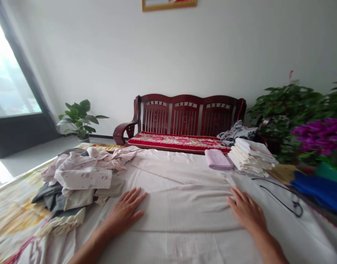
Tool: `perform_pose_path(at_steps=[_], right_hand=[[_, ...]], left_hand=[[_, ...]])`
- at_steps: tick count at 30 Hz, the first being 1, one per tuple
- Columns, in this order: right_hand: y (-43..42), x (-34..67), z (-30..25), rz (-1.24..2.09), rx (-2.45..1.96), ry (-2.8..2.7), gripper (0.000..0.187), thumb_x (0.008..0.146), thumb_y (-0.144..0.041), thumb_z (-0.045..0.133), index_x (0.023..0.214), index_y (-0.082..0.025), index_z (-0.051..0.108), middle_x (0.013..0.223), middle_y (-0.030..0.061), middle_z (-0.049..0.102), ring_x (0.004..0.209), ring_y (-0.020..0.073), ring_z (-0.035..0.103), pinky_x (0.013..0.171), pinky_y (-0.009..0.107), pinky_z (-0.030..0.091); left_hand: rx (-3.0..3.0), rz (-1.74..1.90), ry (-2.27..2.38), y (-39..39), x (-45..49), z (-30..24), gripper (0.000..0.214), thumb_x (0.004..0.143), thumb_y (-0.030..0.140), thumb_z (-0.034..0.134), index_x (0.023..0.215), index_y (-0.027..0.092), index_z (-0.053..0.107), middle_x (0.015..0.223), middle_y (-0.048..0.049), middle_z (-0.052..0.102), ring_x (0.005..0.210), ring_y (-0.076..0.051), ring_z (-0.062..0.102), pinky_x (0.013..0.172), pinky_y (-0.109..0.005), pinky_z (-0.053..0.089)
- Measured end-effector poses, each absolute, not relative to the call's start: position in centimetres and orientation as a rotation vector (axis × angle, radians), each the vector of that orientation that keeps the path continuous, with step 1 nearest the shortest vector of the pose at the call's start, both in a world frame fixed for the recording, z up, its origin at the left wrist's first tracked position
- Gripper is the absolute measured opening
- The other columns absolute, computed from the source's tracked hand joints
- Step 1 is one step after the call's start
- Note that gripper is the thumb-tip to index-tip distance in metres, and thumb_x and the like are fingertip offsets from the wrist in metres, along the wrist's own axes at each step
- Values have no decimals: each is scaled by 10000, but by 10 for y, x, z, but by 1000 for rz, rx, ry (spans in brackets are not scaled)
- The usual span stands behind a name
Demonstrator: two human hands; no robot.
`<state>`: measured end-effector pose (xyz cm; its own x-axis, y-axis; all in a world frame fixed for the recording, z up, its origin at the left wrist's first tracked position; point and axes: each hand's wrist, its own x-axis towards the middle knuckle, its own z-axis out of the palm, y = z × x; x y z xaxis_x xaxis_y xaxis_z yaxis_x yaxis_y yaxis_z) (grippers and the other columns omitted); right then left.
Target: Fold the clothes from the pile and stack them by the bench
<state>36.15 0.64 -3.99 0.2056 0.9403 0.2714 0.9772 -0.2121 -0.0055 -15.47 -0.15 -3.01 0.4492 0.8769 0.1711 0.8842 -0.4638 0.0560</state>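
Observation:
My left hand (126, 212) lies flat, fingers stretched out, on a pale pink-white cloth (182, 190) spread over the table. My right hand (247, 212) also rests flat on the same cloth, fingers apart, about a forearm's length to the right. Neither hand holds anything. A heap of unfolded light and grey garments (80, 176) sits just left of my left hand. Beyond my right hand lie a folded lilac cloth (218, 159) and a stack of folded white cloths (252, 156).
A black cord (284, 200) lies on the table at the right, near a blue cloth (319, 190). Purple flowers (322, 135) and green plants stand at the right edge. A dark red wooden bench (185, 123) with a cushion stands behind the table; a potted plant (79, 119) stands on the floor at left.

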Motion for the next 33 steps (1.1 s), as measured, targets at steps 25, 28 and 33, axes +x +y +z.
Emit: perform_pose_path(at_steps=[25,28,33], right_hand=[[20,397,-13,-34,-2361,-1508,515,931,-412,320,1282,-210,638,1322,90,661,1187,252,621,963,329,479],[43,398,12,-55,-2385,-1549,476,950,-355,341,1281,-197,644,1306,96,672,1153,262,633,918,328,471],[93,380,41,-221,-2310,-1872,357,965,-251,398,1133,-223,711,1130,95,738,1003,209,665,800,272,426]], left_hand=[[-2849,-501,-1649,18,-100,7,357,950,399,514,1266,325,664,1435,-21,580,1339,-261,528,1113,-440,461],[-3068,-566,-1327,26,-37,19,326,961,316,507,1246,291,665,1413,-29,601,1360,-241,504,1126,-429,446],[-3273,-562,-821,35,63,14,464,931,339,590,1378,220,553,1503,-106,500,1438,-278,392,1195,-473,331]])
